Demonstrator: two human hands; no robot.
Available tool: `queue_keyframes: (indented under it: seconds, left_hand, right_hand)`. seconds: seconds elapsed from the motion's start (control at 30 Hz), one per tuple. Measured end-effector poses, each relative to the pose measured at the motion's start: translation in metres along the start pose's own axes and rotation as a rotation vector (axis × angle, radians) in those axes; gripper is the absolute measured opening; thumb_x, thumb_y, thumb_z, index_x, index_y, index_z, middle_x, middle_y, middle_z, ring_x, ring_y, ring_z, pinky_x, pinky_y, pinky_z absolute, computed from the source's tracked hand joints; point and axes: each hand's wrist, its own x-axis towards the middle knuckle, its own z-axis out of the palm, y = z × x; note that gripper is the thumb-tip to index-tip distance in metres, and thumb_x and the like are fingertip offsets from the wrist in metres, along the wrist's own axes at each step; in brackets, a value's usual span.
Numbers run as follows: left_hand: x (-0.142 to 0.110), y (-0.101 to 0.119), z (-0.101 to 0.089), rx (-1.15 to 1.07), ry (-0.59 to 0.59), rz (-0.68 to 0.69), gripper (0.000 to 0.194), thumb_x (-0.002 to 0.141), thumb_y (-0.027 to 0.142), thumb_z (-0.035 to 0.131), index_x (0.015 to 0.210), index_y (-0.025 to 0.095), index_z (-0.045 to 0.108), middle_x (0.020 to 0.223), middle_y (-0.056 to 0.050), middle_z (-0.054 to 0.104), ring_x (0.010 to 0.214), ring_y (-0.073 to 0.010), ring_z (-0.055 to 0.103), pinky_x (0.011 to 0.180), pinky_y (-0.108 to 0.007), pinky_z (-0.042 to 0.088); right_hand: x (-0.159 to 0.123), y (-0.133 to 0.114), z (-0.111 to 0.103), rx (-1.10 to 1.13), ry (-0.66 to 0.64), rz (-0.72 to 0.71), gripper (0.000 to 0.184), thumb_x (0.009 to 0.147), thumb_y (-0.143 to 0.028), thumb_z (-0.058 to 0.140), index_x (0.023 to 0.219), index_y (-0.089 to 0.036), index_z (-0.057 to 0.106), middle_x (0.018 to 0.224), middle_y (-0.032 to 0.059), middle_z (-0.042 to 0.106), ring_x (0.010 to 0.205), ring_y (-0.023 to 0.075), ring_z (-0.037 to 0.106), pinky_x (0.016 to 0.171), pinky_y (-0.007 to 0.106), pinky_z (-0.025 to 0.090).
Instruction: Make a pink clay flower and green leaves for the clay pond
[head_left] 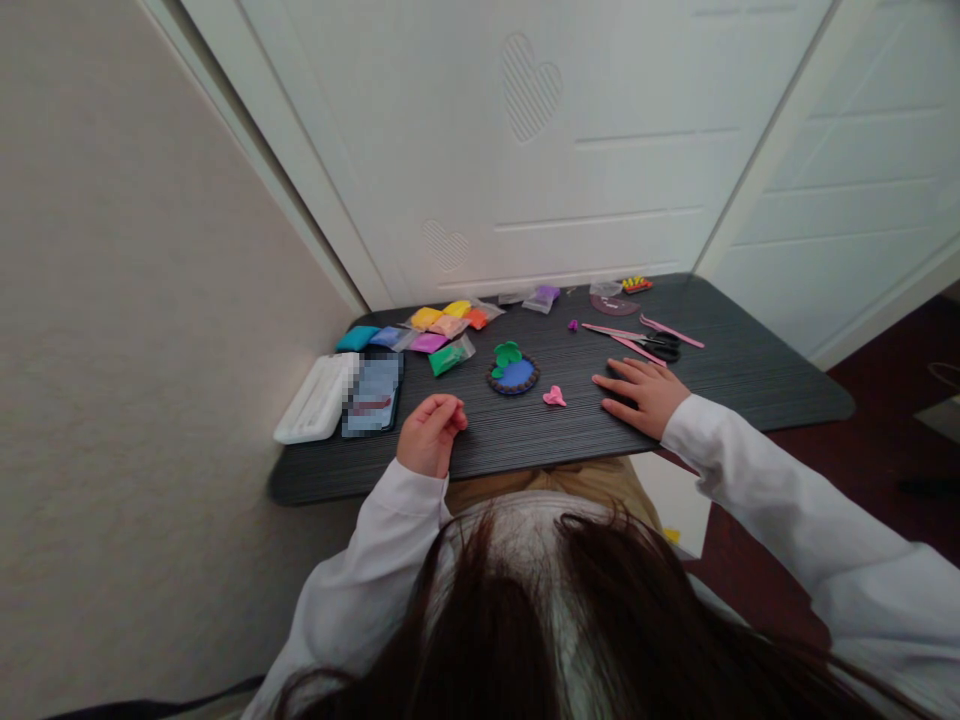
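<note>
My left hand (431,436) is at the table's front edge, its fingers curled and thumb pressed against them; whatever it may hold is hidden. My right hand (639,396) lies flat on the dark table with fingers spread and nothing in it. Between them rests a small round clay pond (516,374), blue inside a brown beaded rim, with green leaf-like clay pieces (508,354) on its far left part. A pink clay piece (555,397) with petal-like lobes lies to the right of the pond. Beyond the right hand's fingertips lie black-handled scissors (663,346) and pink tools (673,331).
Several bags of coloured clay, among them a green bag (451,356), lie at the back left. A phone (381,392) and a white case (316,398) sit at the left end. A purple bit (573,326) and a translucent purplish sheet (615,305) are toward the back.
</note>
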Motion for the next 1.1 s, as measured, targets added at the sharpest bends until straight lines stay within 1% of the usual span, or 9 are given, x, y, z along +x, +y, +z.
queue_keyframes:
  seconds: [0.23,0.7,0.87,0.97,1.1]
  left_hand:
    - [-0.0004,0.0005,0.0006,0.000,0.004,0.001,0.008,0.063,0.021,0.059,0.065,0.013,0.057,0.053,0.001,0.051,0.052,-0.0080,0.049,0.052,-0.021,0.039]
    - [-0.0006,-0.0004,0.0000,-0.001,-0.002,0.008,0.007,0.063,0.021,0.059,0.065,0.014,0.058,0.052,0.001,0.051,0.051,-0.0079,0.049,0.052,-0.021,0.039]
    - [0.0001,-0.0009,-0.0006,-0.006,-0.007,0.010,0.007,0.064,0.021,0.059,0.065,0.014,0.058,0.052,0.001,0.052,0.051,-0.0081,0.049,0.051,-0.022,0.039]
    - [0.0002,-0.0009,-0.0008,-0.007,-0.008,0.008,0.007,0.064,0.020,0.059,0.065,0.014,0.058,0.052,0.001,0.052,0.051,-0.0080,0.049,0.052,-0.022,0.039]
    - [0.0002,-0.0005,-0.0005,-0.011,-0.010,0.008,0.007,0.064,0.020,0.058,0.065,0.014,0.058,0.052,0.001,0.052,0.051,-0.0076,0.049,0.052,-0.022,0.039]
  right_hand:
    - [-0.0008,-0.0015,0.0000,-0.003,-0.005,0.009,0.046,0.078,-0.054,0.028,0.121,-0.038,0.037,0.131,0.0005,0.035,0.117,0.0253,0.033,0.091,0.045,0.027]
    - [0.0061,-0.0023,-0.0060,0.005,-0.008,-0.018,0.044,0.078,-0.052,0.030,0.113,-0.033,0.047,0.129,0.0019,0.038,0.118,0.0262,0.032,0.090,0.046,0.029]
    - [0.0036,-0.0008,-0.0028,0.003,-0.009,-0.025,0.045,0.079,-0.052,0.030,0.117,-0.033,0.043,0.131,0.0023,0.036,0.118,0.0262,0.031,0.089,0.044,0.030]
    - [0.0007,0.0000,0.0002,0.008,-0.009,-0.025,0.045,0.079,-0.052,0.029,0.120,-0.034,0.039,0.131,0.0026,0.035,0.118,0.0259,0.031,0.090,0.045,0.029]
    - [-0.0020,0.0003,0.0006,0.051,0.020,-0.019,0.044,0.080,-0.050,0.030,0.120,-0.034,0.040,0.132,0.0041,0.033,0.117,0.0253,0.033,0.092,0.045,0.027]
